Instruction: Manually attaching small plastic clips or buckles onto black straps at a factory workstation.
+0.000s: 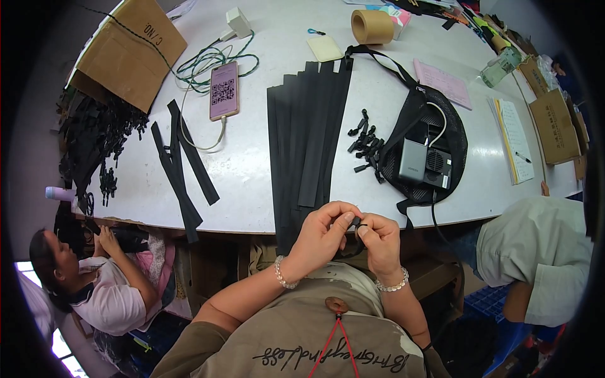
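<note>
You had a small black zipper slider (pixel 356 222) pinched between both hands, just off the near table edge, right below the stack of black zipper strips (pixel 307 135). Left hand (pixel 322 234) was curled, thumb & forefinger closed on the slider's left side; right hand (pixel 380 239) was closed too, fingertips meeting it from the right. A thin black strip end seemed to loop under your right hand, but it was too small to tell if it was fed in yet.

To do this well, I'd say: keep the slider square to the tape end, hold it w/ the left, feed w/ the right, and work close to the table edge so the strip stays flat, not twisted. Don't squeeze so hard the mouth gets hidden from you.

Further out, a little heap of loose black sliders (pixel 365 143) lay right of the strips, beside a black mesh bag (pixel 423 148) w/ a grey box in it. Left of the strips: two separate zipper pieces (pixel 181 165), and a phone (pixel 224 90) on a cable.

The table (pixel 252 170) was white & rounded. A cardboard box (pixel 129 50) sat far left, a tape roll (pixel 372 26) at the back, papers (pixel 513 138) on the right. One person sat low on your left, another bent over on your right.
</note>
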